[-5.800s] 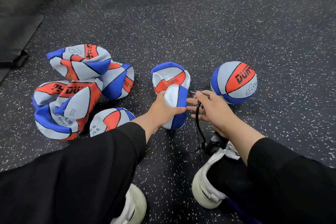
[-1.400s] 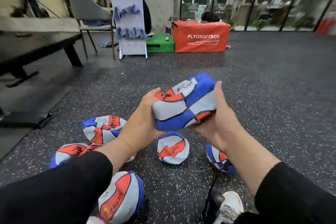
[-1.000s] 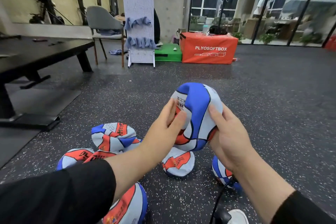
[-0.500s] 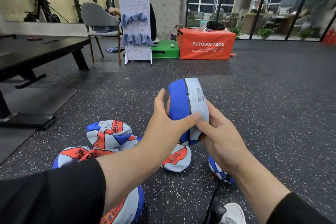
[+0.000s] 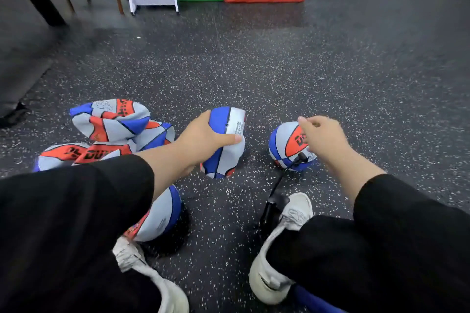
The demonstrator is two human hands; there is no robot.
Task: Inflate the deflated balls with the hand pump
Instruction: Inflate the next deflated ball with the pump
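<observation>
So far only one round ball (image 5: 290, 147) on the floor (image 5: 330, 79) looks inflated, the left hand (image 5: 203, 140) grips a flat ball (image 5: 226, 142), the loosely curled right hand (image 5: 323, 137) hovers empty over the pump hose (image 5: 284, 173), and several crumpled balls (image 5: 114, 122) remain.

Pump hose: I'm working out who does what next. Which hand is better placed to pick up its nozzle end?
Right. The right hand hovers over the inflated ball, just above the pump hose nozzle end, holding nothing. The left hand grips the deflated ball.
</observation>
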